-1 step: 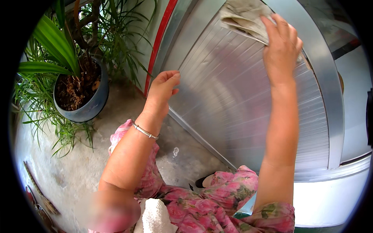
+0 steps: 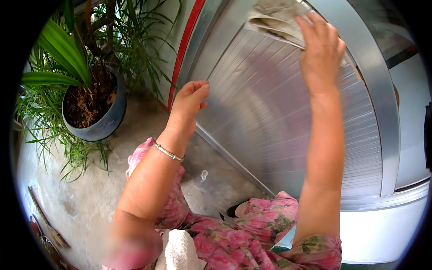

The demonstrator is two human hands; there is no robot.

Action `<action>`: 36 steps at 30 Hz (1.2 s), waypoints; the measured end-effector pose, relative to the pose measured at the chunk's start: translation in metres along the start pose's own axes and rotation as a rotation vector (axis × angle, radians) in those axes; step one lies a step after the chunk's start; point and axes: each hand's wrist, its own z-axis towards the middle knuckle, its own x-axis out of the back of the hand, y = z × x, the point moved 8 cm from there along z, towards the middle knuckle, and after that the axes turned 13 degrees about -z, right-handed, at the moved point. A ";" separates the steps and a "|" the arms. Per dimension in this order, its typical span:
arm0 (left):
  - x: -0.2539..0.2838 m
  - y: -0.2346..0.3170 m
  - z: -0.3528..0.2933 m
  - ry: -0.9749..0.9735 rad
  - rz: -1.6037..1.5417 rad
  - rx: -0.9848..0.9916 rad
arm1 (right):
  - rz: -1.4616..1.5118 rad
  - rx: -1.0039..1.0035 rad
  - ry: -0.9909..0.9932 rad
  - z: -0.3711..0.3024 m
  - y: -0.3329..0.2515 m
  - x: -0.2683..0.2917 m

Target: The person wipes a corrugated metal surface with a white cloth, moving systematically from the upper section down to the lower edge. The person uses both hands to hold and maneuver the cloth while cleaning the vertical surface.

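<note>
My right hand (image 2: 320,51) is at the upper part of a ribbed silver metal door panel (image 2: 288,121), pressing a folded, greyish-beige cloth (image 2: 275,20) against it. The fingers bend over the cloth's right part, and its folds stick out to the left. My left hand (image 2: 190,100) hangs in front of the door's left side, fingers curled in, with nothing visible in them. A silver bangle (image 2: 168,152) circles that wrist. Whether the left hand touches the door cannot be told.
A blue-grey pot (image 2: 101,128) with a long-leaved plant stands on the concrete floor (image 2: 144,121) at the left. A red strip (image 2: 185,45) runs beside the door frame. A broom-like brush (image 2: 47,220) lies at the lower left. A white towel (image 2: 180,252) hangs at my front.
My right hand and the cloth have shifted slightly left and up across the door panel. My left hand has stayed almost where it was.
</note>
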 end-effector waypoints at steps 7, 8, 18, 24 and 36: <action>0.001 0.011 0.000 0.017 -0.008 -0.024 | 0.234 0.188 -0.002 -0.035 -0.098 -0.050; 0.002 0.012 0.001 0.021 -0.014 -0.024 | 0.235 0.217 -0.051 -0.047 -0.113 -0.058; 0.012 0.028 0.005 0.040 -0.084 -0.051 | 0.418 0.531 -0.502 -0.189 -0.261 -0.101; 0.011 0.027 0.005 0.038 -0.088 -0.043 | 0.476 0.670 -0.614 -0.295 -0.310 -0.108; 0.008 0.025 0.008 0.035 -0.101 -0.044 | 0.336 0.328 -0.473 -0.169 -0.166 -0.066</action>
